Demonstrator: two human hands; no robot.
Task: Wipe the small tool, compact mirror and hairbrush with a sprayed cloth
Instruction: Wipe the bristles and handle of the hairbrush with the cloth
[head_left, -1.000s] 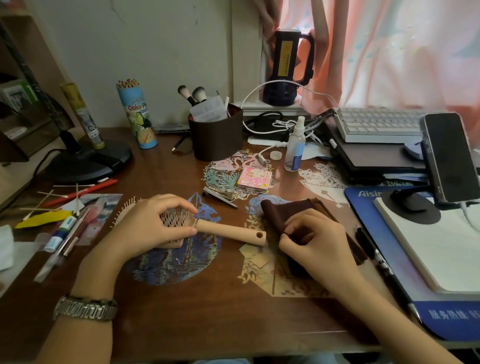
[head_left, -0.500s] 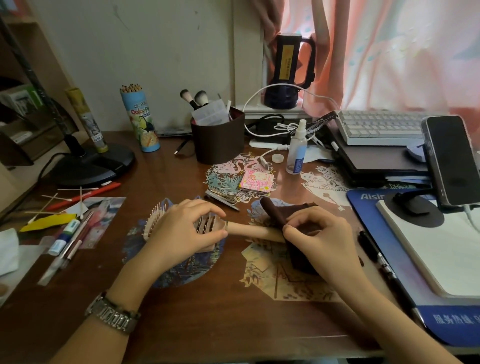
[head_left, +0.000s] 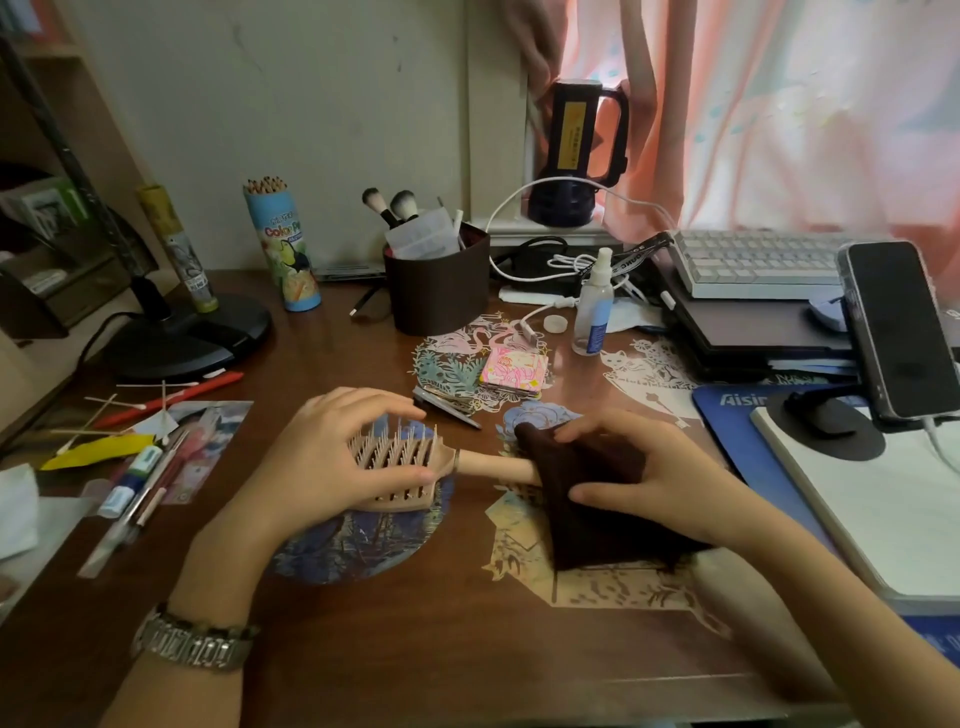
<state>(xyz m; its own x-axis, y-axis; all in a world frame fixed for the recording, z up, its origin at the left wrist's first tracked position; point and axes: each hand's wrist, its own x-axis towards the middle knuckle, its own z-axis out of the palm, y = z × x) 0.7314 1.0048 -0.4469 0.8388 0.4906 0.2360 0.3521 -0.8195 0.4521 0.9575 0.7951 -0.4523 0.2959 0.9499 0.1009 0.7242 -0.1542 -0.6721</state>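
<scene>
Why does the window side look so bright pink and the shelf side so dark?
In the head view, daylight glows through the pink curtain and washes it pale, while the shelf at the far left sits in shadow; the wide lens bends the edges, the dark brown cloth shows almost no folds, and the wooden hairbrush stays fairly sharp.

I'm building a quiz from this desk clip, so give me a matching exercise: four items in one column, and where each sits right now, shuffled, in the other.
Things
1. hairbrush
2. brown cloth
3. compact mirror
4. spray bottle

Places
A. standing upright beside a loose white cap
B. head gripped by the left hand
C. lying on the flamingo paper cutout
D. wrapped around the handle under the right hand

Pairs: 1-B, 2-D, 3-C, 4-A
</scene>
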